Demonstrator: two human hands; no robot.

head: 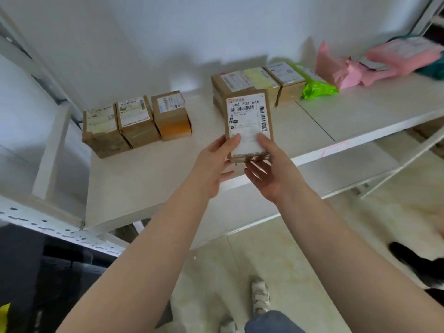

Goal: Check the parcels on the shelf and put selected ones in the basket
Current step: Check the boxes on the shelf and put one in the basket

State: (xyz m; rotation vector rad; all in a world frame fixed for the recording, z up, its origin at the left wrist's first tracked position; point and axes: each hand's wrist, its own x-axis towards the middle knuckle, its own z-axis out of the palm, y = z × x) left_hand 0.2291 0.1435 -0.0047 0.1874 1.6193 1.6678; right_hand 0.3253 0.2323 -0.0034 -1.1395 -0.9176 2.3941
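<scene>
Both hands' fingers (234, 143) gripping labelled parcel (248, 123), boxes (134, 121) behind on shelf (156, 169)

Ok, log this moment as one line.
phase: label check | left hand + right hand: hold cardboard parcel above shelf | basket: not visible

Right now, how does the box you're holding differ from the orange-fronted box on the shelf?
The held box is lifted off the shelf, gripped by the left hand and right hand; the orange-fronted box rests on it untouched. The held box's label nearly covers its facing side, with large digits; the other's label is small and on top. The held box is plain brown; the other shows an orange front. Both are labelled cardboard parcels.
</scene>
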